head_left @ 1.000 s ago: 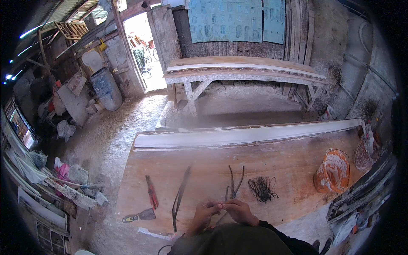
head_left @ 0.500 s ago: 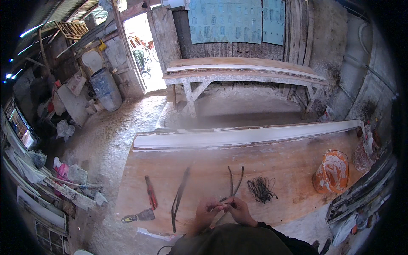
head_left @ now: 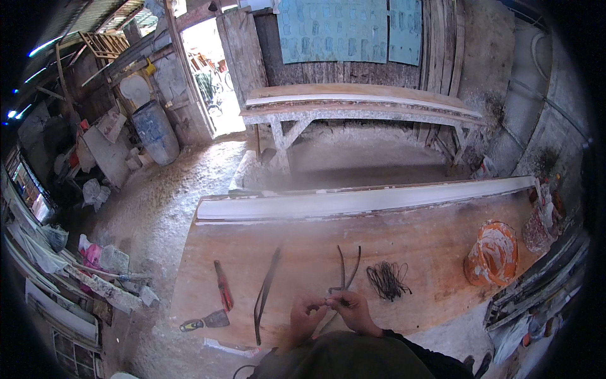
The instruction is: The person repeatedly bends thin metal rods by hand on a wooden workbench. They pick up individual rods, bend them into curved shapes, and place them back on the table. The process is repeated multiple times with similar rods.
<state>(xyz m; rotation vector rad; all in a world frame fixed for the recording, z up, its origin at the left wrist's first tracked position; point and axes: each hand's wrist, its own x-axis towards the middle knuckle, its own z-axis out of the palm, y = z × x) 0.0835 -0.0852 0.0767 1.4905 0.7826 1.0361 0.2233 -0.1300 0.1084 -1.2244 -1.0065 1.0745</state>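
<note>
My left hand (head_left: 307, 316) and my right hand (head_left: 351, 311) meet at the table's near edge, fingertips pinched together. What they pinch is too small and blurred to make out. Just beyond them lies a dark bent strip (head_left: 343, 271), its two ends pointing away from me; its near part runs behind my fingers. To the right is a loose bundle of thin black cord (head_left: 387, 281). On the left lie another long dark strip (head_left: 265, 300), folded over, a red-handled cutting tool (head_left: 223, 287) and a scraper (head_left: 216, 319) with a dark blade and yellow-black handle.
A long white moulding (head_left: 353, 203) runs along the far edge of the wooden table (head_left: 252, 243). An orange bucket (head_left: 491, 256) smeared with white stands at the right. Beyond is a second bench (head_left: 366, 114). A blue barrel (head_left: 155, 136) stands at the back left, by a bright doorway.
My fingers shift slightly against each other, both hands staying pinched together at the same place. The view tilts a little; the tools, strips and cord lie where they were.
</note>
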